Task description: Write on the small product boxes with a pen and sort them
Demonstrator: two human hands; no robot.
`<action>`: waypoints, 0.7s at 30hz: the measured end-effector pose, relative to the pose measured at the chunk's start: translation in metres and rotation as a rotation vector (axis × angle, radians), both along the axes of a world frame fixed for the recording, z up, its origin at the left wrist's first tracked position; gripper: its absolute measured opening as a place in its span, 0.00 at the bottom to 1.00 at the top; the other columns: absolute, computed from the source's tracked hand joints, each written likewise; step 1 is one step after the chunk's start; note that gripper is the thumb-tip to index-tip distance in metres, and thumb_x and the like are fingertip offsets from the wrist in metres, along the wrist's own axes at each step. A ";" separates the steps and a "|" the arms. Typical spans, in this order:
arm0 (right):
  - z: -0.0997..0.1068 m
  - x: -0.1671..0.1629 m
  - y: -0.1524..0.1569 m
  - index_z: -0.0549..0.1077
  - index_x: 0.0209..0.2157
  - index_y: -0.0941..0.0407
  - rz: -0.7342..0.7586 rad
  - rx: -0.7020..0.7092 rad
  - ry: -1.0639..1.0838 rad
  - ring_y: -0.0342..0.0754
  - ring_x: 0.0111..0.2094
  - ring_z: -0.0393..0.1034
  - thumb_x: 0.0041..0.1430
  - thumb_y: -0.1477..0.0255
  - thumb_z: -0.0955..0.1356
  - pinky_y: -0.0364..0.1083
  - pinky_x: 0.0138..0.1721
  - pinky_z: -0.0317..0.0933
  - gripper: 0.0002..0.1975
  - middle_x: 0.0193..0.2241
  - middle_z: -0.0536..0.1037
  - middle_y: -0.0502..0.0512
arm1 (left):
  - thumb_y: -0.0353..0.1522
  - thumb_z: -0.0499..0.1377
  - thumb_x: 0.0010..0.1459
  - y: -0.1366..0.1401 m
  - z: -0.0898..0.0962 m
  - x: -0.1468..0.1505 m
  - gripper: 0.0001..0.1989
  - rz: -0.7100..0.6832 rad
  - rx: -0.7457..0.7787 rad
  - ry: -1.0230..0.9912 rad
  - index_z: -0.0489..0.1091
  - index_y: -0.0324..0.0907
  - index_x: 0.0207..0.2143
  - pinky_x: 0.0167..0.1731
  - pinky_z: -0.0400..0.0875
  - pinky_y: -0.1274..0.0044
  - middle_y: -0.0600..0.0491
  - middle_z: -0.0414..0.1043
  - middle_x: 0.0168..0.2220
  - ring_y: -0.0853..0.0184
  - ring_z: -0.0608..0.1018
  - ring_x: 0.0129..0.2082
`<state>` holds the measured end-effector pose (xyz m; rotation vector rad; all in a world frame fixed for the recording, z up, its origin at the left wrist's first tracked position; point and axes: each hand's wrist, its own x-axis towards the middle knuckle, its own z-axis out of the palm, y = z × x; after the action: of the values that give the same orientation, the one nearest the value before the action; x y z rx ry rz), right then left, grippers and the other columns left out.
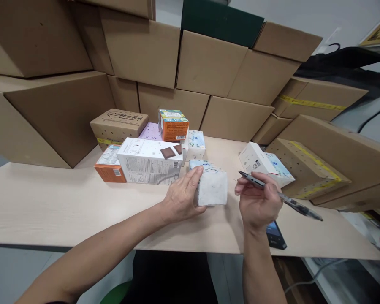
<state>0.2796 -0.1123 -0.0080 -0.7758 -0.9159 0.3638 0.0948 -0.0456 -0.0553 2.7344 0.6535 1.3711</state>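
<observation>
My left hand (184, 195) is closed around the left side of a tissue pack (213, 188) with a white end and a blue-patterned top. The pack is tilted a little, its white end facing me, close above the table. To the right, my right hand (260, 202) grips a dark pen (299, 207) between thumb and fingers. The pen's tip points left toward the pack, apart from it. A phone (276, 235) lies on the table, partly hidden behind my right wrist.
On the table (66, 207), a white box with chocolate pictures (148, 162) stands left of the pack, beside orange boxes (174, 127). Another white box (256, 159) and a blue-patterned pack (280, 168) sit at right. Stacked cardboard boxes (212, 63) wall off the back and sides.
</observation>
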 end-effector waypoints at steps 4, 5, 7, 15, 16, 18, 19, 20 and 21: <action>-0.007 -0.012 -0.005 0.77 0.40 0.54 0.106 -0.051 -0.118 0.45 0.25 0.74 0.59 0.70 0.67 0.46 0.26 0.68 0.09 0.30 0.81 0.53 | 0.37 0.66 0.49 0.000 0.003 0.004 0.58 0.022 -0.046 0.030 0.32 0.36 0.70 0.52 0.74 0.60 0.32 0.58 0.65 0.47 0.66 0.64; -0.011 -0.014 -0.005 0.76 0.41 0.53 0.100 -0.073 -0.173 0.45 0.26 0.74 0.59 0.72 0.68 0.46 0.28 0.69 0.09 0.31 0.81 0.52 | 0.37 0.66 0.49 0.000 0.004 0.004 0.58 0.025 -0.063 0.036 0.32 0.36 0.70 0.52 0.75 0.61 0.32 0.58 0.65 0.47 0.66 0.64; -0.019 -0.016 -0.005 0.76 0.42 0.52 0.054 -0.098 -0.299 0.44 0.26 0.74 0.59 0.73 0.69 0.45 0.29 0.68 0.09 0.31 0.80 0.50 | 0.37 0.67 0.48 -0.001 0.006 0.005 0.58 0.028 -0.099 0.047 0.32 0.38 0.70 0.51 0.75 0.62 0.33 0.58 0.65 0.47 0.66 0.64; -0.031 -0.019 -0.001 0.73 0.41 0.52 -0.126 -0.061 -0.645 0.47 0.34 0.75 0.61 0.74 0.67 0.48 0.36 0.69 0.07 0.33 0.78 0.51 | 0.35 0.66 0.50 0.003 0.003 0.003 0.56 -0.020 -0.116 0.044 0.32 0.39 0.70 0.51 0.76 0.63 0.33 0.57 0.66 0.49 0.65 0.65; -0.029 -0.019 -0.001 0.73 0.41 0.52 -0.141 -0.047 -0.674 0.47 0.34 0.75 0.61 0.75 0.67 0.48 0.36 0.69 0.08 0.33 0.78 0.51 | 0.35 0.66 0.50 0.003 0.002 0.003 0.56 -0.023 -0.112 0.041 0.32 0.39 0.71 0.51 0.76 0.63 0.33 0.57 0.66 0.49 0.65 0.65; -0.025 -0.021 0.000 0.72 0.41 0.52 -0.169 -0.027 -0.724 0.47 0.34 0.75 0.61 0.75 0.66 0.48 0.36 0.69 0.08 0.32 0.78 0.51 | 0.34 0.65 0.51 0.003 0.000 0.004 0.55 -0.026 -0.111 0.041 0.32 0.39 0.71 0.52 0.76 0.63 0.33 0.57 0.66 0.49 0.65 0.65; -0.024 -0.022 0.000 0.72 0.42 0.52 -0.180 -0.021 -0.744 0.47 0.34 0.75 0.61 0.76 0.66 0.48 0.36 0.69 0.08 0.32 0.78 0.51 | 0.34 0.65 0.52 0.003 -0.001 0.004 0.55 -0.025 -0.114 0.041 0.32 0.39 0.71 0.52 0.75 0.63 0.33 0.57 0.66 0.49 0.65 0.65; -0.023 -0.023 0.000 0.72 0.42 0.52 -0.185 -0.017 -0.762 0.47 0.34 0.75 0.61 0.76 0.66 0.48 0.35 0.69 0.08 0.32 0.78 0.51 | 0.34 0.64 0.52 0.003 -0.002 0.004 0.54 -0.025 -0.114 0.039 0.31 0.39 0.71 0.53 0.75 0.62 0.33 0.57 0.66 0.49 0.64 0.66; -0.022 -0.023 0.000 0.72 0.42 0.52 -0.185 -0.015 -0.777 0.47 0.34 0.75 0.62 0.76 0.66 0.48 0.35 0.69 0.08 0.32 0.78 0.51 | 0.34 0.64 0.53 0.003 -0.003 0.004 0.54 -0.028 -0.111 0.035 0.31 0.39 0.71 0.54 0.75 0.62 0.33 0.57 0.66 0.49 0.64 0.66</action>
<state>0.2562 -0.1123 -0.0297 -1.0286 -1.5490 -0.1165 0.0985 -0.0427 -0.0580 2.6751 0.6692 1.2446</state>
